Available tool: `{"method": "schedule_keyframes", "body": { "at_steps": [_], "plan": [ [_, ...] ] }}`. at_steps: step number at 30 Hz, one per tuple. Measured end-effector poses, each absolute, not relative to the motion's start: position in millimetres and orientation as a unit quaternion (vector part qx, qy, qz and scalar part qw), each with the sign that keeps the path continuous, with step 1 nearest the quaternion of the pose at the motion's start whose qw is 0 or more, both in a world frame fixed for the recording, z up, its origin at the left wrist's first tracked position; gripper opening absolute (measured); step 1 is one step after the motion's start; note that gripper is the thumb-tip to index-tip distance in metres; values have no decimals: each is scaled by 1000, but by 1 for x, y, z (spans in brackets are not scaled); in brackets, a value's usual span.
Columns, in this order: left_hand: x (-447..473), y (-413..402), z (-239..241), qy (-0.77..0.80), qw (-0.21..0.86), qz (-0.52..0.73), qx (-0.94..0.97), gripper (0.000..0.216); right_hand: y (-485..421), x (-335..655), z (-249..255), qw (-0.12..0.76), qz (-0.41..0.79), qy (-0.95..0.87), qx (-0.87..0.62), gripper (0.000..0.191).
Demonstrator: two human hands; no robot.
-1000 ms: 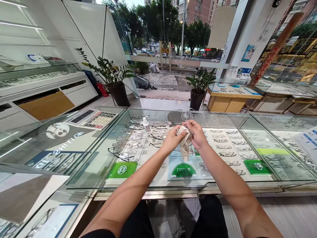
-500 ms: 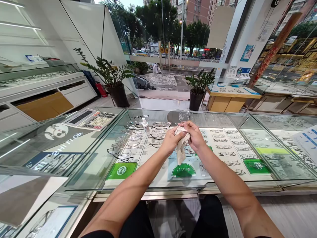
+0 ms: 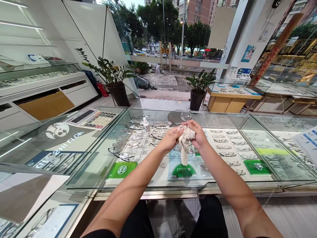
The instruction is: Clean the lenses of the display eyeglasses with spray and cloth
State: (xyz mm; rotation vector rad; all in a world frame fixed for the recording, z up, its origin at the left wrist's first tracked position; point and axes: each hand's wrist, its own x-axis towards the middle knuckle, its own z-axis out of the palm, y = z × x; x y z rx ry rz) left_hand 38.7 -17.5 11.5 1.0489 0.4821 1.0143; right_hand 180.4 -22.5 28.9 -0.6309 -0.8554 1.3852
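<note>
Both hands are together above the glass counter, wrapped round a cream cleaning cloth (image 3: 184,148). My left hand (image 3: 171,138) is closed on the cloth, its thumb pressing from the left. On the other side, my right hand (image 3: 198,135) has its fingers closed round the cloth and the eyeglasses in it. A clear round lens of the eyeglasses (image 3: 186,115) sticks out beyond the fingertips; the cloth and fingers hide the rest. The cloth's loose end hangs below the hands. A small white spray bottle (image 3: 146,125) stands on the countertop to the left.
Beneath me is a glass display case (image 3: 153,185) with rows of eyeglasses inside. Several loose frames (image 3: 121,154) lie left of my hands. A large calculator (image 3: 91,118) is farther left, and a printed sheet (image 3: 307,142) at the right. Potted plants (image 3: 197,96) stand beyond the counter.
Both hands have shifted slightly right. The cloth is now spread more over the fingers and covers more between the hands, its tail hanging farther right. The round lens still sticks out at the top.
</note>
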Motion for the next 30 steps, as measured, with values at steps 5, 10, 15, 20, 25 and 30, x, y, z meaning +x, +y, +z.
{"method": "schedule_keyframes", "body": {
  "at_steps": [5,10,15,20,25,30],
  "plan": [
    [36,-18,15,184,737,427,490,55,-20,185,28,652,613,-356,-270,31],
    [35,-16,15,234,693,427,533,55,-19,186,28,654,611,-354,-271,34],
    [38,-18,16,198,721,441,497,56,-19,183,26,654,609,-361,-264,32],
    [42,-22,15,216,706,479,474,58,-24,176,28,636,622,-372,-265,35],
    [44,-25,16,235,661,534,471,53,-31,170,32,628,620,-385,-270,32],
    [42,-22,17,237,595,555,531,53,-33,172,35,635,586,-414,-286,25]
  ]
}}
